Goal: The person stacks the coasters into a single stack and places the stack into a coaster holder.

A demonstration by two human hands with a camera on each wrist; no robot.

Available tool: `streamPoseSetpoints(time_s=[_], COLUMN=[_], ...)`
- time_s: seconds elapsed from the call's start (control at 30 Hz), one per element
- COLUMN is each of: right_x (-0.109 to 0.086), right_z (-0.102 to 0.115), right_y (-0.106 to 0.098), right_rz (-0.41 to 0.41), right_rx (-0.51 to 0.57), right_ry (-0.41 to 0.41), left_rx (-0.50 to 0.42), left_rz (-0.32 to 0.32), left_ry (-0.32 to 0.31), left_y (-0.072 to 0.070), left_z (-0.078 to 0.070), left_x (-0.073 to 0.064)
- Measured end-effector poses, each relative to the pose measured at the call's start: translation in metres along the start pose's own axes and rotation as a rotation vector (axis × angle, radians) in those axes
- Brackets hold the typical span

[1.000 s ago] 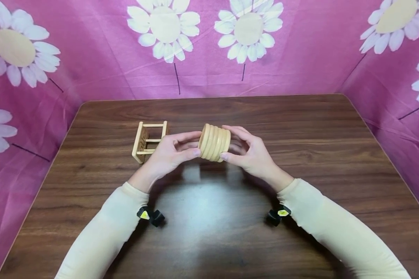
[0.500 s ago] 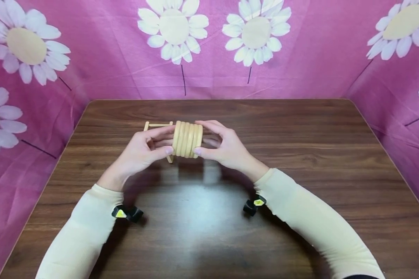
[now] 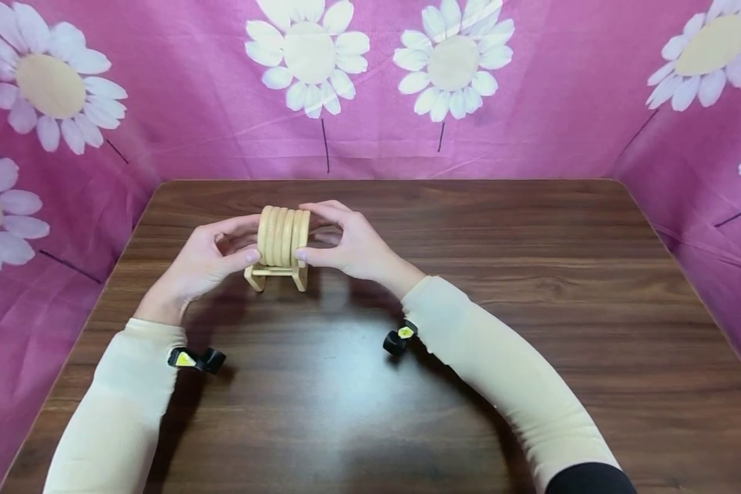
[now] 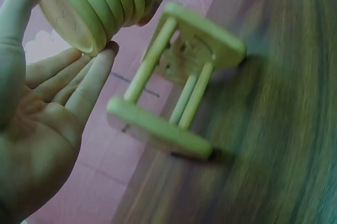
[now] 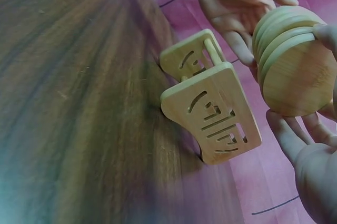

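Note:
A stack of several round wooden coasters (image 3: 283,237) is held on edge between my two hands, just above a small wooden coaster rack (image 3: 299,280). At the stack's left end, my left hand (image 3: 206,255) grips the outer coaster between thumb and fingers. On the other end my right hand (image 3: 361,243) pinches the coasters in the same way. In the left wrist view, the rack (image 4: 158,124) shows two side panels joined by rods, with a gap below the coasters (image 4: 95,8). Cut-out patterns mark the rack's side panel (image 5: 210,118) in the right wrist view.
The rack stands on a dark wood-grain table (image 3: 469,343), left of its middle. Behind it hangs a pink cloth (image 3: 383,137) printed with white daisies. A small black wrist camera (image 3: 197,359) is strapped to the left sleeve, another (image 3: 400,337) to the right.
Both hands have carried the coaster stack leftward, from the rack's right side to above the rack. The stack has gone from tilted to nearly level.

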State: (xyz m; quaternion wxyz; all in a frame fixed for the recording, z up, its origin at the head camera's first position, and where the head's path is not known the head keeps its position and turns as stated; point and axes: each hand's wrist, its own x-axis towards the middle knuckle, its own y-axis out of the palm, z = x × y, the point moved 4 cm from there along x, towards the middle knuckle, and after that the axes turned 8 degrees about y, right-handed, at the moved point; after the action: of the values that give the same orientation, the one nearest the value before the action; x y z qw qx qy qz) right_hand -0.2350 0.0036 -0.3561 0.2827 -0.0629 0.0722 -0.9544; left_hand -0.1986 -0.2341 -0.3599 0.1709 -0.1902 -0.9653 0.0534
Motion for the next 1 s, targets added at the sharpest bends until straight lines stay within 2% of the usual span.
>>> streamPoseSetpoints(time_s=[0.2, 0.4, 0.63, 1.0], right_x=[0.019, 0.029, 0.035, 0.034], right_z=[-0.001, -0.004, -0.004, -0.007], right_y=[0.014, 0.02, 0.018, 0.016], right_rz=[0.04, 0.053, 0.05, 0.053], right_rx=[-0.046, -0.086, -0.19, -0.302], right_ry=[0.004, -0.015, -0.041, -0.024], left_rx=[-0.015, -0.047, -0.04, -0.009], left_rz=[-0.057, -0.073, -0.035, -0.001], left_ry=[-0.034, 0.038, 0.078, 0.108], left_y=[-0.016, -0.025, -0.028, -0.028], left_z=[0.006, 0.011, 0.015, 0.022], left_x=[-0.01, -0.012, -0.007, -0.004])
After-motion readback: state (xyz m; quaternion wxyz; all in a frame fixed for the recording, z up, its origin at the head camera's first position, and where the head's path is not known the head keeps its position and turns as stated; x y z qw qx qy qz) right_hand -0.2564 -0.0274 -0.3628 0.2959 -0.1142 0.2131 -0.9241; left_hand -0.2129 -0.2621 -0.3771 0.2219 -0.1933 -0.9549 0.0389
